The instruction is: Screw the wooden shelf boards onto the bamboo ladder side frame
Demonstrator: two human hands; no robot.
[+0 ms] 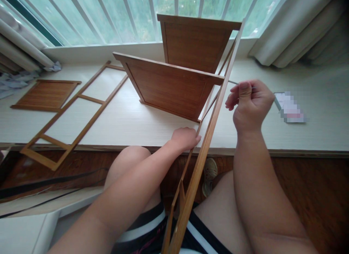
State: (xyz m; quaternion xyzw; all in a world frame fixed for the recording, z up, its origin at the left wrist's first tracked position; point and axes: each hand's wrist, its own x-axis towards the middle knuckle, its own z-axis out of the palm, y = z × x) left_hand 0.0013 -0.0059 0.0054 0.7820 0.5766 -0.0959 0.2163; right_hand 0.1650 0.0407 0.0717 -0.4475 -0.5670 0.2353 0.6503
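My right hand (249, 101) pinches a thin metal rod (233, 82) between thumb and fingers, just right of the side frame (209, 134); the rod points left from my grip, its long axis crosswise to the frame's; its tip looks to meet the rail where the middle panel (169, 83) ends, though I cannot quite make out the contact.

The frame slants from my lap, over the near edge of the white ledge (122, 126), up and rightward to the window side; my left hand (185, 138) is closed round its left rail by that near edge, lower down, so my right hand is nearer the panel's end; the far panel (196, 43) joins the frame higher up; a second frame (40, 158) and a loose panel (45, 95) lie toward the ledge's left end.
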